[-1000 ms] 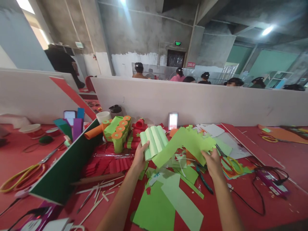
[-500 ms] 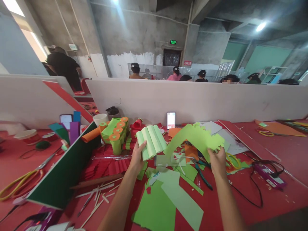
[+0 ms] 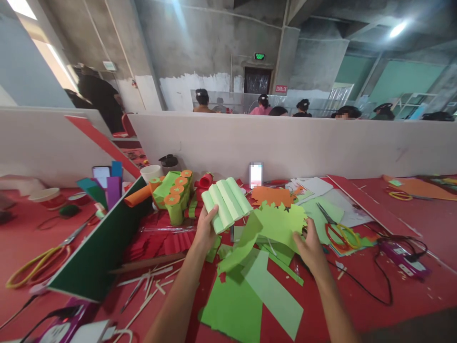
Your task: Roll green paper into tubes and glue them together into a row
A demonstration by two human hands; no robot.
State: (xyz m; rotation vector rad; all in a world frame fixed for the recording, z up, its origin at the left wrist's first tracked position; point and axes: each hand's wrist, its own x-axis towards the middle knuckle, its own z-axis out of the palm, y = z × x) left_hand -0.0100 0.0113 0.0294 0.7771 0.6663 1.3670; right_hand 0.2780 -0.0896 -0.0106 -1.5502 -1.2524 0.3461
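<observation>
My left hand (image 3: 207, 223) grips a row of pale green paper rolls (image 3: 227, 204) joined side by side, its thumb on the near edge. Between the thumb and fingers of my right hand (image 3: 307, 243) is a bright green paper sheet (image 3: 282, 223) with a ragged, cut-out edge. A long strip of that sheet curls down to the left, over flat green paper (image 3: 232, 305) on the table. Right of my right hand lie scissors (image 3: 339, 228) with red and yellow handles, on light green paper. Orange paper (image 3: 272, 196) lies behind the held sheet.
At left, a green board (image 3: 96, 247) stands on edge beside red paper pieces and thin sticks (image 3: 146, 290). Green and orange paper rolls (image 3: 174, 190) stand behind. A phone (image 3: 256, 175) leans on the white partition (image 3: 214, 143). A purple power strip (image 3: 403, 259) with cables lies right.
My right hand has moved left and down with the green sheet, whose strip now hangs lower. This uncovers the scissors and orange paper. The rolls in my left hand have tilted slightly.
</observation>
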